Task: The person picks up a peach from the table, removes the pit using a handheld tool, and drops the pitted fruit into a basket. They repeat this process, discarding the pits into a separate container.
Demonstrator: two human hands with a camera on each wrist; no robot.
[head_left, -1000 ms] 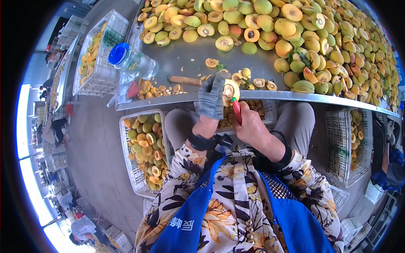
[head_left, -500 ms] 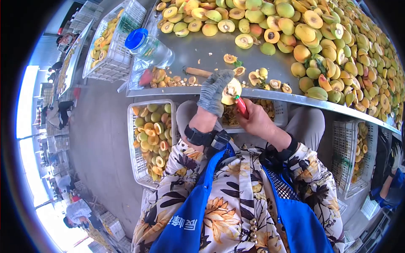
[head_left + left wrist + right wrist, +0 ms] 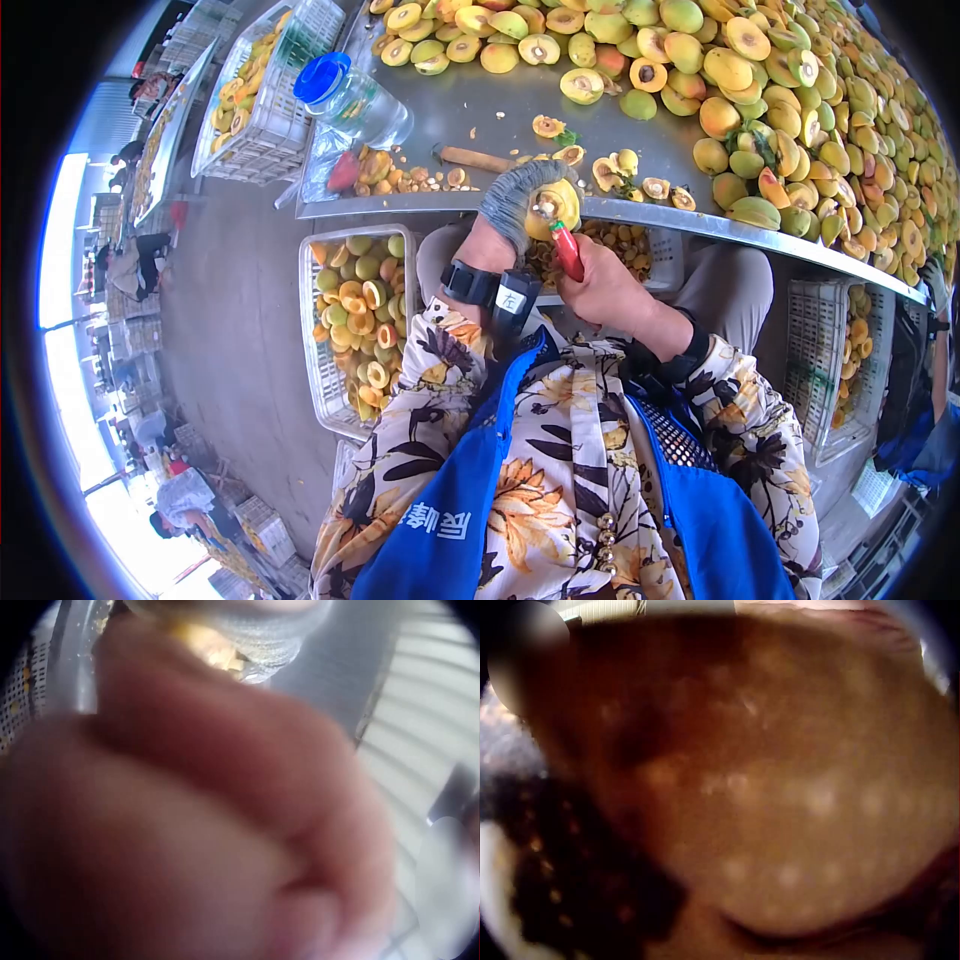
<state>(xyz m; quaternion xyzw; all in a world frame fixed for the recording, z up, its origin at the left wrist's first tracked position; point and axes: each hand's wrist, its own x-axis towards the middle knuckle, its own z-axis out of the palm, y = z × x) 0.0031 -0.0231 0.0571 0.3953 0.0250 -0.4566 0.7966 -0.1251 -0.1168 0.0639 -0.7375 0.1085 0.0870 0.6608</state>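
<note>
In the head view my left hand [image 3: 520,205], in a grey knit glove, grips a yellow peach half [image 3: 566,204] with its cut face and pit showing. My bare right hand [image 3: 608,285] has its fingers curled round the red handle of a small pitting tool [image 3: 568,254] with a green collar. The tool's tip meets the cut face near the pit; its working end is hidden. Both hands are at the table's front edge. Blurred skin fills much of the left wrist view, with the glove and some yellow flesh behind it. The right wrist view is mostly blurred.
A large heap of halved peaches [image 3: 800,140] covers the right and back of the metal table [image 3: 470,100]. A wooden-handled tool [image 3: 475,159], pits, scraps and a blue-capped bottle [image 3: 368,112] lie nearby. Crates of fruit stand at left [image 3: 312,340], below [image 3: 668,262] and right [image 3: 812,380].
The head view has shifted, so the table and crates appear farther right. My left hand has turned the peach half, and its wrist device has rolled into view. Both hands keep their hold.
</note>
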